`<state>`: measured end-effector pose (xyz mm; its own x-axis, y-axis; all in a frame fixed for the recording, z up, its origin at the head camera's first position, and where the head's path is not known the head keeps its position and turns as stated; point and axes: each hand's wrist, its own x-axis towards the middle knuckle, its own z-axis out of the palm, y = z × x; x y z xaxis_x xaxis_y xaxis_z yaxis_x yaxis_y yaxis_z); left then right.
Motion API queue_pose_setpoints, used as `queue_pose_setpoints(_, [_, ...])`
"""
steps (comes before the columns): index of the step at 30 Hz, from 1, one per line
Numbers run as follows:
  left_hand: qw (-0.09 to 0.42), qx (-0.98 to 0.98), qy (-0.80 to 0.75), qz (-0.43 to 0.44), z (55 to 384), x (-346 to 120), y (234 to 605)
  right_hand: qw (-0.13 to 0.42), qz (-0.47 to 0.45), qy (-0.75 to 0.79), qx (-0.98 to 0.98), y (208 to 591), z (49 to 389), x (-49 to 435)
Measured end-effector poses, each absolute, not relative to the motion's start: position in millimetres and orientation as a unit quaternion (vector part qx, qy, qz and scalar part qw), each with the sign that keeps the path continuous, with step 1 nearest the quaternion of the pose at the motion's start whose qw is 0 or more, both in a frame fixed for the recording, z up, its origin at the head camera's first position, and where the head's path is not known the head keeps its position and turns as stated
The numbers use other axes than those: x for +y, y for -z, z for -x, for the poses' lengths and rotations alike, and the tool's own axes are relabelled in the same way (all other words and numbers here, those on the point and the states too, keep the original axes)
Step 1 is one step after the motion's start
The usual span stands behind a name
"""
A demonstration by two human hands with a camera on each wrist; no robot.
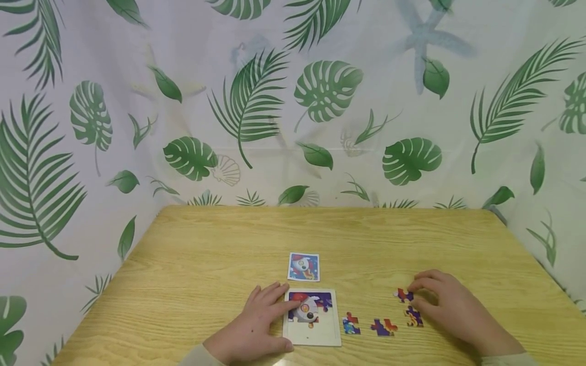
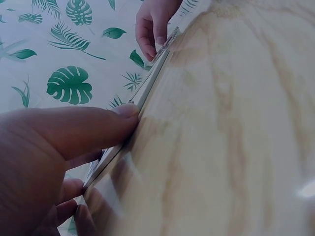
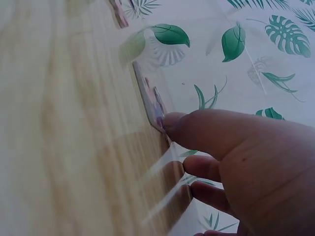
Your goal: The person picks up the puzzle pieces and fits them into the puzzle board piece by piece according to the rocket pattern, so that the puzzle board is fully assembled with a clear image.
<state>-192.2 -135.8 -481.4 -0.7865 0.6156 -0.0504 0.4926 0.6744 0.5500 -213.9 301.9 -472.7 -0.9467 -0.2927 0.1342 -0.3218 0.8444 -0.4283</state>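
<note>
Looks like piece-picking: left hand (image 1: 258,325), fingers spread, is on the board (image 1: 316,335) toward the tabletop's (image 1: 206,244) near edge; right hand's (image 1: 453,307) at two pieces (image 1: 414,317), can't tell if pinching. Next probably needs a careful lift.

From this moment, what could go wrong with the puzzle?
The left hand has its index finger over the placed pieces, so any drag might shift them in the tray.

At the right hand's fingertips, two loose pieces lie close together: reaching for the upper piece could knock the lower piece.
</note>
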Motion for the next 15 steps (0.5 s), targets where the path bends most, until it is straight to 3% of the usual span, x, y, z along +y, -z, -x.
queue_pose_setpoints(15, [0.122, 0.906, -0.27, -0.301, 192.8, -134.9, 480.3, 0.03, -0.162, -0.205, -0.965, 469.4, 211.8, 300.8])
